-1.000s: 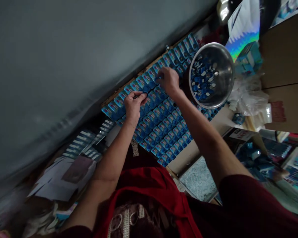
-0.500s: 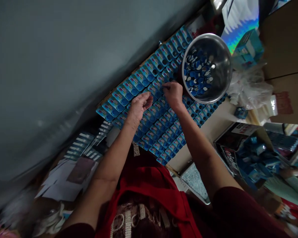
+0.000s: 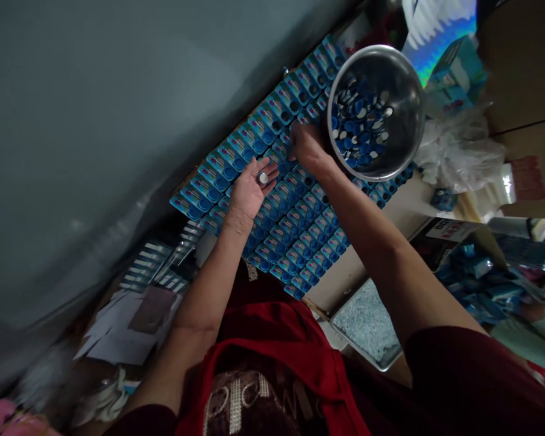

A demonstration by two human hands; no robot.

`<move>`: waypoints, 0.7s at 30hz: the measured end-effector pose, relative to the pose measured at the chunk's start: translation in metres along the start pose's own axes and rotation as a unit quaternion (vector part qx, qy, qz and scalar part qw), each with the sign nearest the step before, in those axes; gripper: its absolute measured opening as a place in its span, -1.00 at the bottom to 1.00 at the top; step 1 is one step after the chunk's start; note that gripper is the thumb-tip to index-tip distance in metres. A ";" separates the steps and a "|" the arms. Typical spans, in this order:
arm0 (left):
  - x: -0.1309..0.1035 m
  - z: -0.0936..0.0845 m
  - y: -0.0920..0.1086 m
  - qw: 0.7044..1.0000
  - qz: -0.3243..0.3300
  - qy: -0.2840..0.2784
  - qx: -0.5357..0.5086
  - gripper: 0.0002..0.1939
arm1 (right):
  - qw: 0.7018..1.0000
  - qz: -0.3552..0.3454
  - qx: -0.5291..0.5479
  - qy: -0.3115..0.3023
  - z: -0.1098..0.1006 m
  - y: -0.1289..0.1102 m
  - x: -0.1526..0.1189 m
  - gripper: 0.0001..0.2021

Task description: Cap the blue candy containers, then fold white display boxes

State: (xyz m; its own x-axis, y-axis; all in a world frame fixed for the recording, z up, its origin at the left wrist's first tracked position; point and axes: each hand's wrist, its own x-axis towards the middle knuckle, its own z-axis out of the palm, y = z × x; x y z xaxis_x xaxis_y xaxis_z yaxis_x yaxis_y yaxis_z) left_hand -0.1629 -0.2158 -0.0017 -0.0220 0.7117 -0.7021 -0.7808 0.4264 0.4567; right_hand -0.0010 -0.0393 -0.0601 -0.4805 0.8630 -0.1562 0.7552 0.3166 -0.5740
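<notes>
My left hand [image 3: 251, 189] is palm up with its fingers partly spread. On the fingers rests a small round disc [image 3: 263, 178], pale with a dark rim. My right hand [image 3: 309, 148] reaches down over the rows of blue printed packs [image 3: 295, 216]. Its fingers look bent together, and what they hold, if anything, is hidden and blurred. Each pack has a round blue recess; some recesses toward the far end look darker. A metal bowl [image 3: 404, 130] stands just right of my right hand, with loose blue and silvery-white discs [image 3: 361, 124] inside.
A grey wall [image 3: 95, 91] runs along the left. Clear plastic bags [image 3: 467, 148] and cardboard boxes [image 3: 527, 54] stand at the right. A tray of pale bits [image 3: 367, 324] lies below my right forearm. White papers [image 3: 113, 333] lie at lower left.
My left hand has turned palm up and opened out, so the disc on it now shows. My right hand has moved a little up and left over the packs.
</notes>
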 end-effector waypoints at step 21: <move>-0.047 0.009 -0.046 0.982 0.045 0.107 0.152 -0.63 | 0.984 0.172 -0.007 0.050 -0.011 -0.005 -0.140 -0.76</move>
State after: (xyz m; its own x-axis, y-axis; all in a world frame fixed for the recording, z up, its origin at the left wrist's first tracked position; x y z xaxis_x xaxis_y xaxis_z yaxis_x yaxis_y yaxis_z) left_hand -0.1203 -0.2634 0.0154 -0.2386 0.6338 -0.7358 -0.5481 0.5376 0.6408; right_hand 0.0675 -0.1568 -0.0268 -0.1492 0.9543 -0.2588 0.8718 0.0034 -0.4899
